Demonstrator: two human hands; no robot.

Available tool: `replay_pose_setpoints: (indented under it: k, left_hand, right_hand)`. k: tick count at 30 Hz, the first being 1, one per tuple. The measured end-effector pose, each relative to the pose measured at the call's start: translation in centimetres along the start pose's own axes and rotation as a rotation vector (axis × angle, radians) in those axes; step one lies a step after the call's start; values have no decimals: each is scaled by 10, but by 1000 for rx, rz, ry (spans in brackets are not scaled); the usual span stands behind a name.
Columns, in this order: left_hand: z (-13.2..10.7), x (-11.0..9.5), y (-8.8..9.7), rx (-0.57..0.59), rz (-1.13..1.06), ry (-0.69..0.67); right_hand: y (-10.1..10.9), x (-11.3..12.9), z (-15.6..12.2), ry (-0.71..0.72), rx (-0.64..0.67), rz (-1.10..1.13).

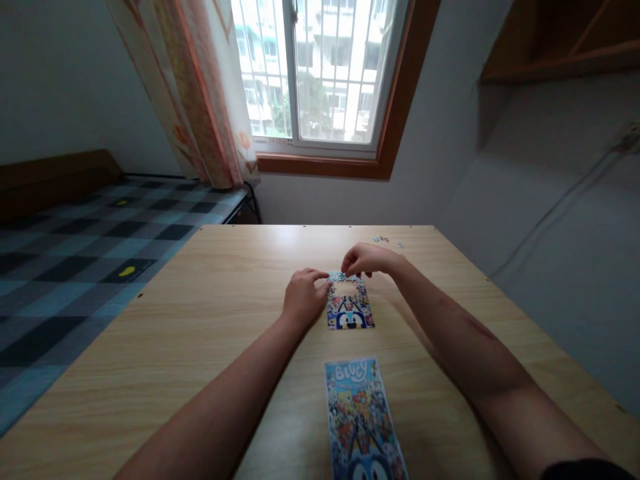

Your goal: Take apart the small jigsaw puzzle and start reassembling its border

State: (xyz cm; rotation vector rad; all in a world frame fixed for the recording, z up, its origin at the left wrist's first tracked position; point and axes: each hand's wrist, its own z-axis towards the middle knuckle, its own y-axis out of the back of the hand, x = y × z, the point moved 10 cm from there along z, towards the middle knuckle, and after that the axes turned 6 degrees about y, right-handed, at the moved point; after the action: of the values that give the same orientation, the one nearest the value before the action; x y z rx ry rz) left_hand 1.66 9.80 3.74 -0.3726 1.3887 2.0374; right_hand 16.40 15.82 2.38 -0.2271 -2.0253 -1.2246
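Observation:
A small, partly assembled jigsaw puzzle (350,308) with a blue cartoon dog lies in the middle of the wooden table (200,320); a gap shows in its upper half. My left hand (303,297) rests curled at the puzzle's left edge, fingertips touching its top left corner. My right hand (367,259) hovers over the puzzle's top edge with fingers pinched on the pieces there. A printed picture card (363,420) with the same dog and the word "Bluey" lies nearer to me, below the puzzle.
Several loose puzzle pieces (385,240) lie near the table's far right edge. A bed with a checked cover (75,253) stands to the left. A window (320,73) with a curtain (200,93) is behind the table, a grey wall to the right.

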Motion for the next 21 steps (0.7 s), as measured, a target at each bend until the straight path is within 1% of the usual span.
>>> replay_pose_setpoints:
  k: [4, 8, 11, 16, 21]
  left_hand:
    - [-2, -2, -11, 92, 143, -3]
    - [-4, -6, -13, 135, 221, -7]
    - [-4, -6, -13, 145, 245, -4]
    - [-4, -3, -14, 130, 249, 9]
    - [-5, -4, -13, 127, 248, 15]
  right_hand:
    - [-6, 1, 6, 21, -12, -66]
    - [-10, 10, 8, 71, -43, -94]
    - [-15, 13, 12, 113, -40, -112]
    - [-19, 7, 18, 71, -48, -182]
    - [-19, 12, 17, 62, -66, -258]
